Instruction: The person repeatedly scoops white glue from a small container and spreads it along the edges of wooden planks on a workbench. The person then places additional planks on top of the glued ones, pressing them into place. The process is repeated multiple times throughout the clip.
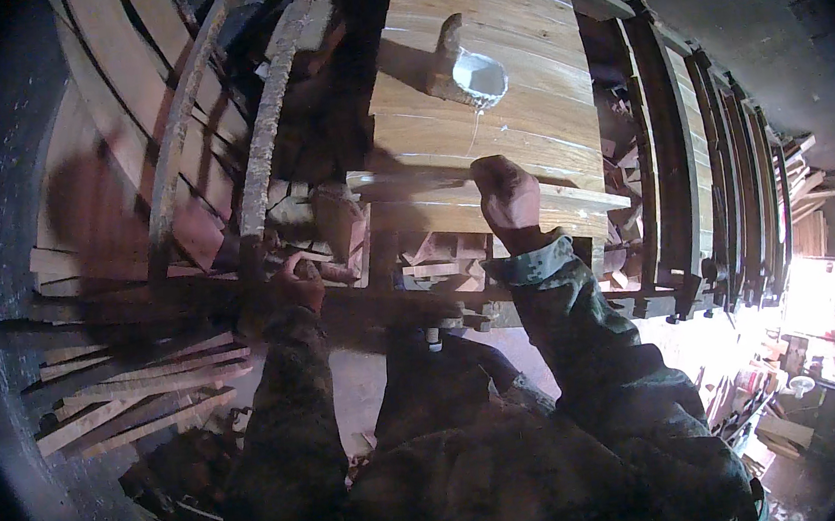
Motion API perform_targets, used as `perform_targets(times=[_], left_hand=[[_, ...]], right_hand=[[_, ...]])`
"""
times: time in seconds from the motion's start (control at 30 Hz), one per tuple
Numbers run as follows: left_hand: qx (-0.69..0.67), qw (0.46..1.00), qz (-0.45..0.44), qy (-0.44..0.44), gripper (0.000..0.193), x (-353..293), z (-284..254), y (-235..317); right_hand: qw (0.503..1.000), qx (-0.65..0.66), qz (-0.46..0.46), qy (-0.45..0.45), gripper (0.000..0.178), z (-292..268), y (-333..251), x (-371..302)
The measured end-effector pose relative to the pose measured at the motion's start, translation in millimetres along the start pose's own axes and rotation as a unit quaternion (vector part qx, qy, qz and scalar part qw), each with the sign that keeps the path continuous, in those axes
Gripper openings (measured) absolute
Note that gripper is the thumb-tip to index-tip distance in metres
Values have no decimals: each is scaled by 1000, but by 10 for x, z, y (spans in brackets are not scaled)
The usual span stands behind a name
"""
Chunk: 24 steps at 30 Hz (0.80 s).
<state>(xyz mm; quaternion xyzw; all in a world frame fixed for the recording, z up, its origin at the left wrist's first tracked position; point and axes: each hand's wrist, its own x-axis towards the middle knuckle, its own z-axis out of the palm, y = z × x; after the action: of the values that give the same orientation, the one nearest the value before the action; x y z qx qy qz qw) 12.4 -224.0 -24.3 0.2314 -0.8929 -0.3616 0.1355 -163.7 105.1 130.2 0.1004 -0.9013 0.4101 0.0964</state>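
My right hand (pixel 508 191) is closed like a fist over the near part of a panel of glued wooden boards (pixel 528 49). A pale wooden strip (pixel 582 196) runs past it along the panel's near side; what the fingers hold is hidden. Lower left, my left hand (pixel 301 280) is closed beside a short rod-like piece (pixel 336 271) at the rack's near bar; its grip is too dark to make out. Farther up on the panel stands a white-lined pot (pixel 480 79) with an upright brownish piece at its side, and a thin pale drip trails below it.
Crusty metal bars (pixel 268 114) run along the panel's left. Long boards (pixel 98 181) lean farther left, with stacked wooden strips (pixel 138 388) nearer me. More clamp bars (pixel 664 156) line the right. Wood offcuts (pixel 442 258) lie beneath. A bright window (pixel 830 311) is at far right.
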Motion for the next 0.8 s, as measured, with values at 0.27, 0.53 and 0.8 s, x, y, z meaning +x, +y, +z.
perform_targets(times=[0.27, 0.53, 0.8], left_hand=[[155, 974, 165, 30, 36, 23, 346, -960], [140, 985, 104, 11, 36, 101, 270, -867], [-6, 1000, -1, -15, 34, 105, 215, -756]], right_hand=[[999, -9, 29, 25, 5, -417, 327, -52], [995, -76, 29, 53, 7, -882, 611, -123], [986, -125, 45, 102, 7, -1307, 959, -189]])
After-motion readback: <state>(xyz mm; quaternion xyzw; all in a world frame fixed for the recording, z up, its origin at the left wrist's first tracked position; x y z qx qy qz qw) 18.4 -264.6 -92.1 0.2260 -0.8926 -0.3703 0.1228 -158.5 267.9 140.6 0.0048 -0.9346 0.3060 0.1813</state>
